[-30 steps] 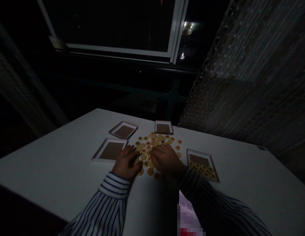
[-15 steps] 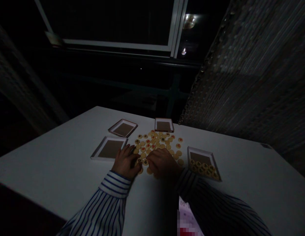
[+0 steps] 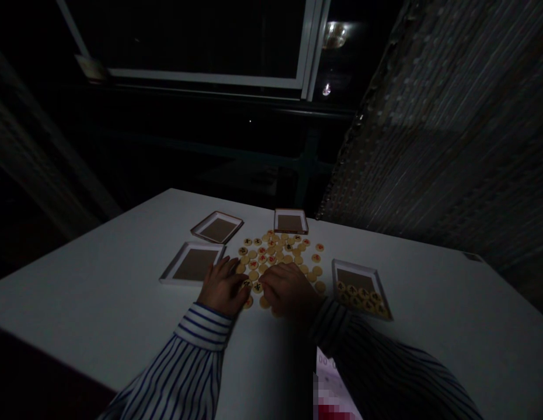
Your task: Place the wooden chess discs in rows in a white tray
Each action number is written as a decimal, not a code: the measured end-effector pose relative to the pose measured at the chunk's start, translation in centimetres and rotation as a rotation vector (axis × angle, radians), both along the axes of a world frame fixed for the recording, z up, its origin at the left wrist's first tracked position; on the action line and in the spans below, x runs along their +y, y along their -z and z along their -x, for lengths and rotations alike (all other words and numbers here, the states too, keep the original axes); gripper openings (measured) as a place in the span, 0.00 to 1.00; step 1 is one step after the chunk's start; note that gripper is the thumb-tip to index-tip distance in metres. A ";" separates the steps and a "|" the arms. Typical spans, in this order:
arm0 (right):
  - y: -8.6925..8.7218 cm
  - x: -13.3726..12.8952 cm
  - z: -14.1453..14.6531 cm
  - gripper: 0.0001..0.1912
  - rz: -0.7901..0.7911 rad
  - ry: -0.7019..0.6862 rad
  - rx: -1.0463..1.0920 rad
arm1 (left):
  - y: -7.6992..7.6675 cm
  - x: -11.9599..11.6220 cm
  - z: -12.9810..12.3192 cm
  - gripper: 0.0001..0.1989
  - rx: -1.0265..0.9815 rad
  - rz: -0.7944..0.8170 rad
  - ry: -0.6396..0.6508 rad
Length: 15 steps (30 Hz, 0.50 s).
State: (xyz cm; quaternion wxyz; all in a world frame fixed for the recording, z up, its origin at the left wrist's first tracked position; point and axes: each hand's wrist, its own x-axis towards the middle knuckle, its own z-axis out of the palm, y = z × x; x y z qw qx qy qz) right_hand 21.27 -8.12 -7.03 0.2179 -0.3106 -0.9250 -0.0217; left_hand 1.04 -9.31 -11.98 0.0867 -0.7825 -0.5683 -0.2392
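Round wooden pieces (image 3: 279,248) lie loosely spread on the white table, some with red or black characters, others plain. My left hand (image 3: 223,287) is at the near left of them, its fingers curled apart and its thumb and fingertips at a black-marked piece. At the near right, my right hand (image 3: 291,290) has its fingers bent together with the tips beside another black-marked piece (image 3: 257,287); whatever its fingertips hold is hidden. To the right, an open box (image 3: 361,271) holds rows of black-marked pieces.
Open shallow boxes stand at the left (image 3: 192,264), back left (image 3: 217,227) and back centre (image 3: 291,221) of the white table (image 3: 122,274). A lit screen (image 3: 330,379) is under my right sleeve. A beaded curtain hangs at the right.
The view has shifted slightly. My left thumb has moved a little closer to its fingers; my right hand has hardly moved, and the pieces look much the same.
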 end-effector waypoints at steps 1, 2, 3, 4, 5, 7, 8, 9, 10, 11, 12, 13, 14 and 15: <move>0.0 0.0 0.0 0.08 0.001 0.002 -0.002 | 0.1 0.0 0.0 0.15 -0.007 -0.004 0.000; -0.1 0.0 0.0 0.08 0.002 0.002 -0.003 | 0.1 0.0 0.0 0.15 -0.014 -0.006 -0.002; -0.1 0.0 -0.1 0.08 0.006 0.001 -0.005 | 0.1 0.0 0.0 0.14 -0.020 -0.005 -0.002; -0.1 0.0 -0.1 0.08 0.009 0.001 -0.004 | 0.1 0.1 0.1 0.14 -0.024 -0.001 0.000; -0.1 -0.1 -0.1 0.08 0.010 0.003 -0.001 | 0.1 0.1 0.1 0.14 -0.026 0.005 0.001; -0.2 -0.1 -0.1 0.08 0.011 0.003 0.001 | 0.1 0.1 0.1 0.14 -0.023 0.019 0.002; -0.2 -0.1 -0.1 0.08 0.011 0.002 -0.001 | 0.1 0.1 0.1 0.14 -0.019 0.027 0.003; -0.1 -0.1 -0.1 0.08 0.010 0.002 -0.003 | 0.1 0.1 0.2 0.14 -0.014 0.034 0.003; -0.1 -0.1 0.0 0.08 0.010 0.000 -0.006 | 0.0 0.1 0.2 0.14 -0.009 0.041 0.004; -0.1 -0.1 0.0 0.08 0.010 -0.002 -0.010 | 0.0 0.2 0.2 0.15 -0.004 0.050 0.007; 0.0 -0.1 0.0 0.08 0.010 0.001 -0.011 | 0.0 0.2 0.2 0.15 -0.001 0.058 0.009; 0.0 -0.1 0.0 0.08 0.010 0.004 -0.011 | 0.0 0.2 0.3 0.15 0.001 0.066 0.010; 0.0 -0.1 0.1 0.08 0.010 0.008 -0.010 | 0.1 0.3 0.3 0.15 0.001 0.073 0.010; 0.1 -0.1 0.1 0.08 0.010 0.010 -0.008 | 0.1 0.3 0.3 0.15 -0.001 0.077 0.009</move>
